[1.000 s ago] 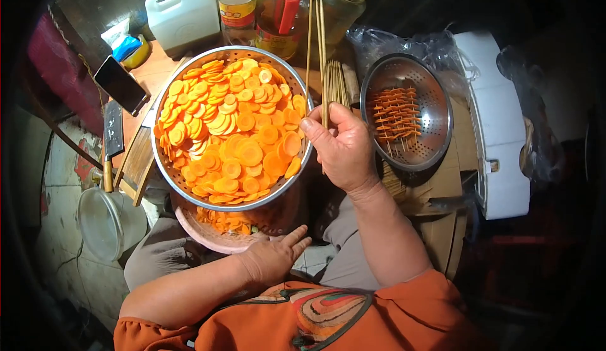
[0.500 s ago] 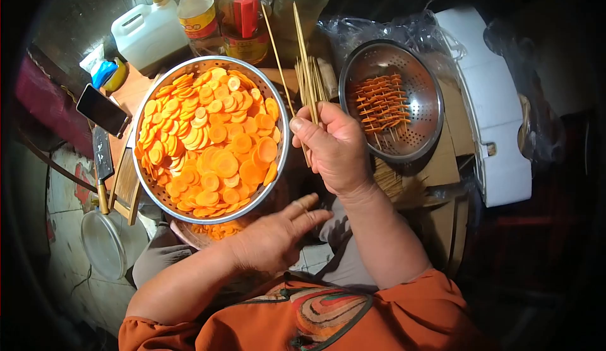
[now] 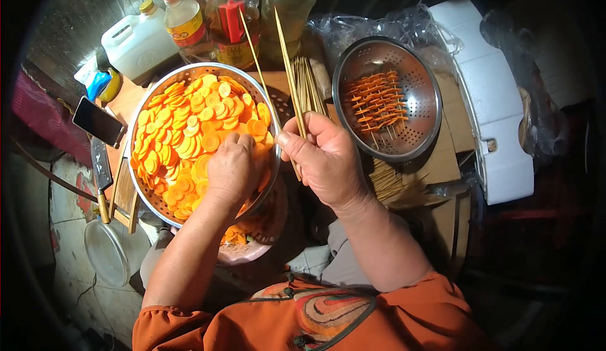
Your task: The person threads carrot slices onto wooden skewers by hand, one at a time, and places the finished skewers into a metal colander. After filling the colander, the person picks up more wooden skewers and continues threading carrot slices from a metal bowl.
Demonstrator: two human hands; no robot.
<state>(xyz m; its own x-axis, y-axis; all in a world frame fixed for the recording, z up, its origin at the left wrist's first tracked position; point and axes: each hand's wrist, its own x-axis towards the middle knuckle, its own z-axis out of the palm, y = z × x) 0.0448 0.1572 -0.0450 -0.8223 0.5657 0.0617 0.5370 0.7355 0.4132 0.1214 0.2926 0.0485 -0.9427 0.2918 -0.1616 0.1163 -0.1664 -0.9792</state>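
Left hand (image 3: 233, 168) sits knuckles-up in the big colander (image 3: 189, 68), fingers curled into the carrot slices (image 3: 177, 136); whether it grips one, I cannot tell. Right hand (image 3: 325, 158), just beside the rim, pinches two skewers (image 3: 283, 51), tips pointing away.

Bright centre, dark fisheye-warped edges

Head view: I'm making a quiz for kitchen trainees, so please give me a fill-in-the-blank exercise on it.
The left hand reaches into the large colander full of sliced ____. The right hand grips thin wooden ____. Loaded sticks lie in the small colander, nearer the ____ hand.
Missing: carrots; skewers; right.
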